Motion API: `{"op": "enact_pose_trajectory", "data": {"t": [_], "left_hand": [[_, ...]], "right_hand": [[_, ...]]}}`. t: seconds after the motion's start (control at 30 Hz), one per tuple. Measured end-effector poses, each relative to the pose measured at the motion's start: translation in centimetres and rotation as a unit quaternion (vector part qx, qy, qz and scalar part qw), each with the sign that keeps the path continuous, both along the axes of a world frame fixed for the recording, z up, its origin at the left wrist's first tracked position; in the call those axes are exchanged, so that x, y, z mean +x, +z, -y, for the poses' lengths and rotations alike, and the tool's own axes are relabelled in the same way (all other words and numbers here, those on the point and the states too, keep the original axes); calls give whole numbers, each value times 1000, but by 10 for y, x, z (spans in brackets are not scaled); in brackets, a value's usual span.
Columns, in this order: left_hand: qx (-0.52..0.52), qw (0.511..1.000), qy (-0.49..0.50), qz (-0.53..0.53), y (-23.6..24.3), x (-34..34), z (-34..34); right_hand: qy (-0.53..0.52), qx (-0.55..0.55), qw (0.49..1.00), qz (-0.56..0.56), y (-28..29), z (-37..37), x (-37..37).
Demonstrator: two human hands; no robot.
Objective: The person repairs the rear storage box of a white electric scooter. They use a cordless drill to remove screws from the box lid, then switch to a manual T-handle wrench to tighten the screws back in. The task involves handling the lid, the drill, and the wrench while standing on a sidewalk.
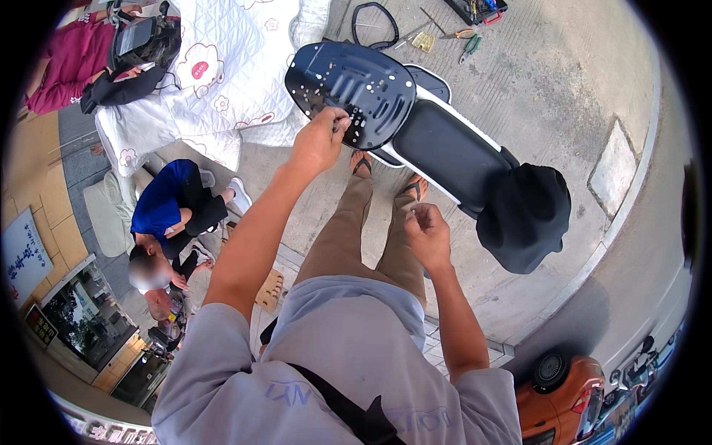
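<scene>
My left hand [317, 141] is closed in a pinch at the near edge of a dark oval slotted panel [378, 81]. Something small and dark shows at its fingertips, too small to name. Scattered over the panel lie several small pale and shiny pieces [356, 119]. In front of my right thigh, my right hand [429, 236] is pinched as well, with a tiny light speck at the fingertips that I cannot make out. The panel rests at the end of a white frame with a long black pad [449, 152]; a black cloth cover [523, 219] hangs over its other end.
Beyond the panel, pliers [470, 47], a black loop [374, 26] and a toolbox [478, 9] lie on the concrete. A white quilt [237, 67] covers something at left. Two people [172, 200] sit low nearby. An orange car [567, 404] stands at lower right.
</scene>
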State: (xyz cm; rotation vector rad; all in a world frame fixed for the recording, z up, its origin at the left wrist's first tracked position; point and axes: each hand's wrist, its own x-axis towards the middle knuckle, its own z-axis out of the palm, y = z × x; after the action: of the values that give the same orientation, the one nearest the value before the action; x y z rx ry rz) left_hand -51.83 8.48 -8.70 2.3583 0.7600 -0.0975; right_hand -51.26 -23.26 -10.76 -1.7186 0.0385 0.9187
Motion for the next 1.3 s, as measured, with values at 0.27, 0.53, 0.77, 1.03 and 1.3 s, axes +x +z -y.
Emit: {"op": "enact_pose_trajectory", "data": {"t": [0.27, 0.53, 0.77, 1.03, 1.3], "left_hand": [[-6, 995, -55, -88, -20, 32, -30], [11, 974, -138, -179, 2, 64, -42], [125, 936, -296, -146, 6, 72, -42], [150, 931, -302, -141, 6, 70, -31], [28, 972, -122, -201, -2, 80, -39]], "right_hand": [[-169, 145, 935, -276, -82, -52, -28], [-250, 362, 780, -444, -149, -142, 1], [-228, 484, 692, -484, -159, -200, 33], [-161, 519, 686, -484, -174, -202, 51], [-88, 339, 932, -89, -166, -201, 61]]}}
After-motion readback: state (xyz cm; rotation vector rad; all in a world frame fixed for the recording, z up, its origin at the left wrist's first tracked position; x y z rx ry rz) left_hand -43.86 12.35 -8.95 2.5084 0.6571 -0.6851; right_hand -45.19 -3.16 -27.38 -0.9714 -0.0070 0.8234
